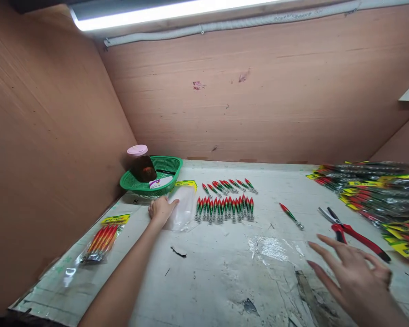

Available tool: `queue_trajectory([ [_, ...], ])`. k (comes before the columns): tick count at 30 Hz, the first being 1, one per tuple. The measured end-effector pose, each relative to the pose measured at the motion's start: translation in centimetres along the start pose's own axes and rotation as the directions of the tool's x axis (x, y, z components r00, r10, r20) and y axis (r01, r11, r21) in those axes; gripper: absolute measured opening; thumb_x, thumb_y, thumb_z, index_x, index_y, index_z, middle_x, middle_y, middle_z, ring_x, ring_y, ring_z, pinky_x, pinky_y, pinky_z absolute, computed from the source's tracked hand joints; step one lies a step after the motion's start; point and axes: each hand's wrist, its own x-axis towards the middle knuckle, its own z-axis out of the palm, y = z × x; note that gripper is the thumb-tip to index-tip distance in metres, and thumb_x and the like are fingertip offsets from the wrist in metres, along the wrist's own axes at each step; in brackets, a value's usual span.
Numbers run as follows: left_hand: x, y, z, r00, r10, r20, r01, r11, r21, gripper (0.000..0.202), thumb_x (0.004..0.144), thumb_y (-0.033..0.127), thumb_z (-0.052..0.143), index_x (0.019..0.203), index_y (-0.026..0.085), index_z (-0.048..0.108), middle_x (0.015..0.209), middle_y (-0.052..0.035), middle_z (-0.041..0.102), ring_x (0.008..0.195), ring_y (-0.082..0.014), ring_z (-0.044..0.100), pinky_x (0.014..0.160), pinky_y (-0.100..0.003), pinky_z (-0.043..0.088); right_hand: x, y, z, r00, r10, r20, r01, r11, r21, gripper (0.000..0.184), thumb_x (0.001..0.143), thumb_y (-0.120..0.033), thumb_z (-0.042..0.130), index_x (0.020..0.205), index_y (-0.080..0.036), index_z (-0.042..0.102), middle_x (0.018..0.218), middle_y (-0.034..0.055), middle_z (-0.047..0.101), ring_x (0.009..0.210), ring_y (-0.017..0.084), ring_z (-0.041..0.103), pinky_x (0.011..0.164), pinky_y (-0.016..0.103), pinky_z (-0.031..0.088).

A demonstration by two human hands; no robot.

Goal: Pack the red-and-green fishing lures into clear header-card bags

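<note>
Plywood walls box in a white worktable point(225, 263). Toward its back left corner an empty clear bag point(183, 206) with a yellow header lies flat, the left hand point(161, 210) resting loosely open on its edge. Just right, red-green lures point(224, 209) sit in rows. Right hand point(356, 277) hovers spread open near red pliers point(352, 234).

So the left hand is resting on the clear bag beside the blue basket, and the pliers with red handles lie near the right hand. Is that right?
Not quite: the basket is green, not blue, as the head view shows. The rest holds: the left hand rests on the clear bag beside it, and the pliers with red handles lie near the right hand.
</note>
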Motion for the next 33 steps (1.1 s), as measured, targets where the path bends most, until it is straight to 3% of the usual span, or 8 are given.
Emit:
queue_trajectory([
  [6, -0.1, 0.6, -2.5, 0.998, -0.054, 0.022, 0.057, 0.992, -0.113, 0.018, 0.083, 0.032, 0.056, 0.083, 0.016, 0.063, 0.094, -0.0094, 0.067, 0.104, -0.0274, 0.058, 0.093, -0.047, 0.037, 0.4, -3.7, -0.7, 0.978, -0.200, -0.054, 0.193, 0.974, -0.123, 0.025, 0.087, -0.037, 0.044, 0.100, -0.025, 0.062, 0.105, 0.0107, 0.066, 0.089, 0.026, 0.062, 0.084, 0.045, 0.034],
  [12, -5.0, 1.0, -4.8, 1.000, 0.022, 0.015, -0.013, 0.891, -0.454, 0.017, 0.081, 0.033, 0.050, 0.084, 0.019, 0.058, 0.103, -0.0115, 0.068, 0.108, -0.0302, 0.058, 0.089, -0.040, 0.043, -0.5, -6.7, -1.1, 0.999, 0.035, 0.006, -0.035, 0.983, 0.181, 0.020, 0.086, -0.037, 0.052, 0.097, -0.024, 0.062, 0.101, 0.0100, 0.065, 0.088, 0.024, 0.062, 0.071, 0.037, 0.047],
  [14, -8.5, 2.2, -4.1, 0.985, 0.120, 0.127, -0.010, 0.763, -0.646, 0.026, 0.079, 0.042, 0.054, 0.092, 0.020, 0.053, 0.097, -0.0078, 0.071, 0.092, -0.0214, 0.065, 0.080, -0.032, 0.048, -0.2, -9.5, -1.0, 0.968, 0.154, 0.198, -0.231, 0.856, 0.461, 0.024, 0.085, -0.038, 0.055, 0.105, -0.025, 0.060, 0.105, 0.0097, 0.063, 0.091, 0.022, 0.062, 0.071, 0.033, 0.051],
  [17, -14.2, 4.6, -2.2, 0.835, 0.319, 0.449, 0.398, 0.215, -0.892, 0.051, 0.052, 0.038, 0.081, 0.088, 0.020, 0.049, 0.089, -0.0065, 0.071, 0.078, -0.0167, 0.066, 0.076, -0.029, 0.049, 0.9, -14.0, -0.6, 0.847, 0.197, 0.493, -0.527, 0.424, 0.736, 0.049, 0.082, -0.045, 0.059, 0.124, -0.023, 0.049, 0.116, 0.0116, 0.060, 0.097, 0.021, 0.062, 0.078, 0.035, 0.053],
  [20, -17.5, 6.2, -0.9, 0.695, 0.470, 0.544, 0.522, 0.192, -0.831, 0.051, 0.054, 0.030, 0.085, 0.094, 0.019, 0.055, 0.081, -0.0027, 0.070, 0.074, -0.0116, 0.064, 0.073, -0.024, 0.048, 2.4, -16.1, -0.3, 0.797, 0.210, 0.566, -0.600, 0.177, 0.780, 0.035, 0.083, -0.048, 0.056, 0.103, -0.019, 0.056, 0.087, 0.0056, 0.065, 0.077, 0.016, 0.063, 0.070, 0.031, 0.053],
  [23, -17.5, 6.8, -0.3, 0.580, 0.543, 0.608, 0.552, 0.288, -0.783, 0.045, 0.056, 0.029, 0.085, 0.092, 0.015, 0.062, 0.075, -0.0033, 0.070, 0.070, -0.0119, 0.065, 0.068, -0.022, 0.048, 3.8, -14.1, -0.1, 0.848, 0.113, 0.518, -0.511, 0.435, 0.741, 0.029, 0.090, -0.044, 0.046, 0.086, -0.018, 0.058, 0.068, 0.0006, 0.061, 0.063, 0.013, 0.059, 0.062, 0.026, 0.051],
  [26, -16.2, 7.0, 0.1, 0.592, 0.459, 0.663, 0.647, 0.220, -0.730, 0.041, 0.048, 0.028, 0.088, 0.077, 0.014, 0.063, 0.067, -0.0001, 0.068, 0.062, -0.0108, 0.065, 0.064, -0.021, 0.050, 5.3, -8.4, 0.5, 0.925, 0.108, 0.364, -0.296, 0.805, 0.514, 0.026, 0.091, -0.035, 0.042, 0.099, -0.020, 0.061, 0.085, 0.0046, 0.066, 0.077, 0.016, 0.063, 0.070, 0.030, 0.052],
  [33, -16.0, 6.9, 0.8, 0.629, 0.337, 0.701, 0.725, 0.071, -0.685, 0.032, 0.057, 0.014, 0.084, 0.079, 0.015, 0.061, 0.067, 0.0005, 0.069, 0.062, -0.0116, 0.067, 0.059, -0.021, 0.054, 6.8, 2.6, 3.0, 0.949, 0.134, 0.286, -0.204, 0.951, 0.233, 0.026, 0.078, -0.013, 0.045, 0.086, -0.022, 0.068, 0.091, 0.0098, 0.064, 0.087, 0.022, 0.060, 0.078, 0.037, 0.049],
])
